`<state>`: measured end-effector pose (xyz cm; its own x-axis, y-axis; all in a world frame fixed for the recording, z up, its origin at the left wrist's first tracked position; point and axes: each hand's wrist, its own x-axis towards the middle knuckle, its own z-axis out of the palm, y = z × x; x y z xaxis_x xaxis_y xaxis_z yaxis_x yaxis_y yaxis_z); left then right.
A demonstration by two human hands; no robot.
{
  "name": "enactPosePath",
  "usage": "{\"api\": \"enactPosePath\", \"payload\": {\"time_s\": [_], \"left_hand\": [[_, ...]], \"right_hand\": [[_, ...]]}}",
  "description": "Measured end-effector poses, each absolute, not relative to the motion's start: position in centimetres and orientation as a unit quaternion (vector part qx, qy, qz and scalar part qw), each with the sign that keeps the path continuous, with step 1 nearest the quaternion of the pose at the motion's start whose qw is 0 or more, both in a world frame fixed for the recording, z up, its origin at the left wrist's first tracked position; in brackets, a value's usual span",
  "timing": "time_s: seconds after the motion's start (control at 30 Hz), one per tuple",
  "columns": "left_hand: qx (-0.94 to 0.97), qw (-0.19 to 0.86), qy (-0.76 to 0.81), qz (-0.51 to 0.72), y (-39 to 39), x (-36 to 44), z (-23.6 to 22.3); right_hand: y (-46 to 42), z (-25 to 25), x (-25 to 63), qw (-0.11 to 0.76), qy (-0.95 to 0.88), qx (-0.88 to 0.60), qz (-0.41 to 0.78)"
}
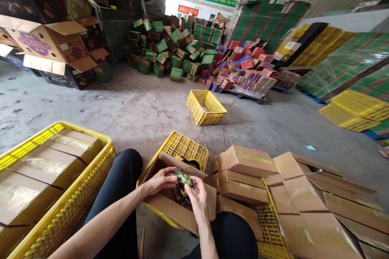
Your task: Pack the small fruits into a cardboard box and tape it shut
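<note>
In front of me my left hand (162, 180) and my right hand (197, 194) pinch a small green and dark bundle in shiny clear plastic wrap (183, 176); what is inside the wrap is hard to make out. They hold it just over an open cardboard box (168, 206). Below my fingers, inside that box, lies more dark, shiny wrapped stuff with yellow-green patches (181, 195). A yellow plastic crate (185, 147) supports the box. Behind the bundle, a black and yellow object (194, 163) shows only in part.
Taped cartons fill a yellow crate (68, 210) on my left. Stacked cartons (246, 160) and larger flap-open cartons (304, 194) stand to my right. Ahead sits another yellow crate (206, 109), with heaped green boxes (176, 48) and red boxes (243, 62) beyond.
</note>
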<state>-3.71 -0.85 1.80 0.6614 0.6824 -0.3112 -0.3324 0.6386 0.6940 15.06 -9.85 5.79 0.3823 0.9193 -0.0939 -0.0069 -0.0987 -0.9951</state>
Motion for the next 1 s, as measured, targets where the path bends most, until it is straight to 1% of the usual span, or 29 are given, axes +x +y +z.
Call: {"api": "enactPosePath", "payload": {"time_s": [0.2, 0.4, 0.47, 0.67, 0.83, 1.0], "left_hand": [[0.304, 0.874, 0.224, 0.305, -1.6, -3.6, 2.1], [0.302, 0.844, 0.278, 0.345, -1.3, -3.6, 1.6], [0.309, 0.834, 0.293, 0.351, -1.1, -3.7, 1.3], [0.351, 0.828, 0.278, 0.336, -1.2, -3.9, 2.2], [0.359, 0.840, 0.248, 0.323, -1.3, -3.8, 2.9], [0.349, 0.847, 0.232, 0.327, -1.2, -3.9, 2.8]], "right_hand": [[-9.9, 5.2, 14.8, 0.526, -0.468, -0.626, 0.335], [-10.4, 6.0, 13.6, 0.493, -0.556, -0.585, 0.325], [-10.4, 5.9, 13.4, 0.490, -0.559, -0.586, 0.321], [-9.7, 4.6, 14.6, 0.535, -0.442, -0.639, 0.331], [-9.5, 3.3, 15.0, 0.525, -0.361, -0.655, 0.407], [-9.7, 3.1, 14.2, 0.554, -0.264, -0.623, 0.485]]}}
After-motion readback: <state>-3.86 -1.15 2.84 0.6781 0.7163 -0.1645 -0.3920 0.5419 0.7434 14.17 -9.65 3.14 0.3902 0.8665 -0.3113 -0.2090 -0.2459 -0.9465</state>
